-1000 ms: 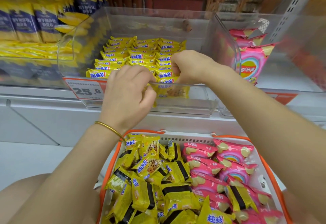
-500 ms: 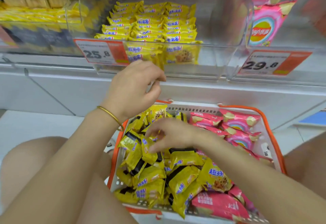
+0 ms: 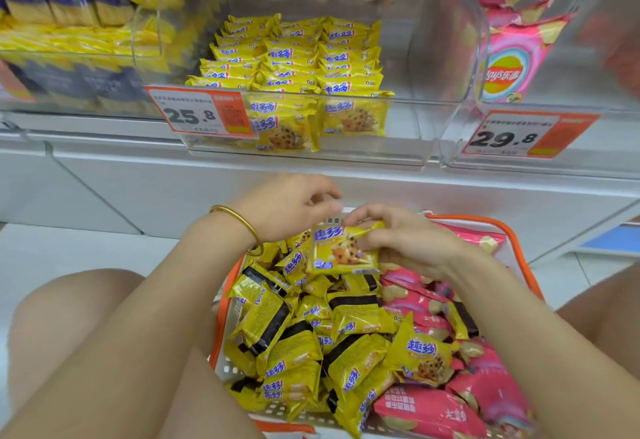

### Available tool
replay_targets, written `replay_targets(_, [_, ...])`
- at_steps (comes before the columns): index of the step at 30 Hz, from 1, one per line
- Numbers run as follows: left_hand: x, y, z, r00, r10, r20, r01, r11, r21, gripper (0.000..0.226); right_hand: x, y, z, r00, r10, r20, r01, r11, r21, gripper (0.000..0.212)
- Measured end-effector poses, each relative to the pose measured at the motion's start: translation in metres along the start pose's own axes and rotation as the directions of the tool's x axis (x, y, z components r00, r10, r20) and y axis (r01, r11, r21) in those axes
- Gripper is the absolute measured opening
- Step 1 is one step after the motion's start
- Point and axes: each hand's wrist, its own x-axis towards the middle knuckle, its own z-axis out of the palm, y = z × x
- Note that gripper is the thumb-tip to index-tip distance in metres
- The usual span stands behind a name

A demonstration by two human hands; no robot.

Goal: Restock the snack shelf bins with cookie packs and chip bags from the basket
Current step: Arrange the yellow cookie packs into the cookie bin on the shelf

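Right hand (image 3: 408, 241) pinches a glossy, flat rectangular cookie pack (image 3: 343, 251) above the orange-rimmed, white-lattice basket (image 3: 467, 219), which is heaped with crinkled yellow packs and pink chip bags (image 3: 426, 407). Left hand (image 3: 287, 206), wearing a gold bangle (image 3: 242, 220), hovers just beside, fingers loosely curled. The clear plastic bin (image 3: 433, 58) above holds tidy rows.

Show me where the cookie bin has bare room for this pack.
Bare floor runs between the cookie rows and the right wall of the clear bin, front to back; the cookie pack in your right hand should fit there. Left and middle are packed tight.
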Motion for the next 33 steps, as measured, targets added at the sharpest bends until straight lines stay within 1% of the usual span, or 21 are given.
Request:
replay_targets(2, [0.001, 0.002, 0.002, 0.998, -0.011, 0.069, 0.017, 0.996, -0.084, 0.043, -0.010, -0.009, -0.011, 0.999, -0.038, 0.029, 0.034, 0.989, 0.142, 0.029])
replay_targets(4, [0.004, 0.006, 0.002, 0.999, 0.014, 0.043, -0.006, 0.984, -0.178, 0.043, -0.019, -0.020, -0.017, 0.997, -0.074, 0.036, 0.065, 0.975, 0.212, 0.025])
replay_targets(5, [0.006, 0.009, 0.001, 1.000, 0.031, 0.002, -0.029, 0.971, -0.238, 0.041, -0.023, -0.026, -0.019, 0.996, -0.088, 0.030, 0.081, 0.978, 0.195, 0.020])
replay_targets(6, [0.007, 0.012, -0.002, 0.998, 0.050, -0.046, -0.061, 0.954, -0.293, 0.038, -0.028, -0.034, -0.019, 0.994, -0.109, 0.015, 0.107, 0.989, 0.100, 0.017])
replay_targets(7, [0.009, 0.015, -0.005, 0.993, 0.071, -0.100, -0.100, 0.936, -0.336, 0.036, -0.032, -0.044, -0.021, 0.992, -0.129, -0.013, 0.128, 0.989, -0.075, 0.020])
replay_targets(9, [0.010, 0.022, -0.010, 0.964, 0.110, -0.244, -0.202, 0.896, -0.395, 0.036, -0.042, -0.071, -0.025, 0.980, -0.191, -0.062, 0.147, 0.892, -0.427, 0.030])
replay_targets(10, [0.011, 0.026, -0.013, 0.931, 0.124, -0.343, -0.271, 0.866, -0.420, 0.037, -0.046, -0.086, -0.026, 0.969, -0.236, -0.076, 0.165, 0.843, -0.512, 0.034])
replay_targets(11, [0.011, 0.031, -0.017, 0.877, 0.129, -0.462, -0.351, 0.830, -0.434, 0.040, -0.051, -0.101, -0.026, 0.951, -0.295, -0.090, 0.201, 0.813, -0.547, 0.039])
replay_targets(12, [0.010, 0.034, -0.020, 0.800, 0.122, -0.588, -0.426, 0.805, -0.413, 0.041, -0.053, -0.115, -0.027, 0.923, -0.370, -0.106, 0.257, 0.798, -0.545, 0.040])
replay_targets(13, [0.010, 0.035, -0.023, 0.698, 0.112, -0.707, -0.469, 0.818, -0.333, 0.041, -0.054, -0.129, -0.027, 0.884, -0.449, -0.132, 0.327, 0.794, -0.513, 0.039])
replay_targets(14, [0.011, 0.034, -0.026, 0.587, 0.122, -0.800, -0.449, 0.871, -0.197, 0.042, -0.053, -0.140, -0.028, 0.832, -0.529, -0.167, 0.404, 0.784, -0.472, 0.035])
replay_targets(15, [0.012, 0.030, -0.030, 0.495, 0.162, -0.854, -0.362, 0.931, -0.033, 0.042, -0.049, -0.150, -0.029, 0.771, -0.601, -0.210, 0.470, 0.759, -0.450, 0.033])
replay_targets(16, [0.014, 0.024, -0.032, 0.452, 0.208, -0.867, -0.249, 0.963, 0.101, 0.041, -0.042, -0.159, -0.029, 0.712, -0.656, -0.252, 0.508, 0.728, -0.460, 0.032])
replay_targets(17, [0.015, 0.019, -0.034, 0.455, 0.232, -0.860, -0.148, 0.972, 0.184, 0.040, -0.032, -0.165, -0.029, 0.671, -0.685, -0.284, 0.504, 0.701, -0.504, 0.031])
replay_targets(18, [0.017, 0.015, -0.034, 0.482, 0.230, -0.845, -0.078, 0.972, 0.220, 0.039, -0.022, -0.171, -0.028, 0.659, -0.691, -0.296, 0.455, 0.680, -0.576, 0.031])
replay_targets(19, [0.018, 0.012, -0.033, 0.514, 0.213, -0.831, -0.037, 0.973, 0.227, 0.039, -0.013, -0.175, -0.028, 0.676, -0.680, -0.284, 0.365, 0.644, -0.672, 0.032])
replay_targets(21, [0.020, 0.010, -0.030, 0.550, 0.176, -0.816, -0.002, 0.978, 0.210, 0.039, 0.003, -0.178, -0.029, 0.754, -0.618, -0.221, 0.168, 0.508, -0.845, 0.037])
replay_targets(23, [0.019, 0.010, -0.028, 0.561, 0.156, -0.813, 0.005, 0.981, 0.192, 0.039, 0.015, -0.178, -0.030, 0.835, -0.526, -0.159, 0.061, 0.376, -0.925, 0.039])
replay_targets(26, [0.020, 0.009, -0.027, 0.573, 0.156, -0.805, 0.001, 0.982, 0.191, 0.037, 0.033, -0.175, -0.029, 0.887, -0.455, -0.083, 0.002, 0.184, -0.983, 0.037])
replay_targets(30, [0.022, 0.007, -0.025, 0.589, 0.191, -0.785, 0.023, 0.967, 0.253, 0.034, 0.049, -0.176, -0.021, 0.951, -0.309, -0.009, 0.026, 0.107, -0.994, 0.042])
replay_targets(33, [0.023, 0.007, -0.025, 0.611, 0.201, -0.766, 0.046, 0.957, 0.288, 0.034, 0.056, -0.181, -0.021, 0.972, -0.233, 0.005, 0.014, 0.039, -0.999, 0.045])
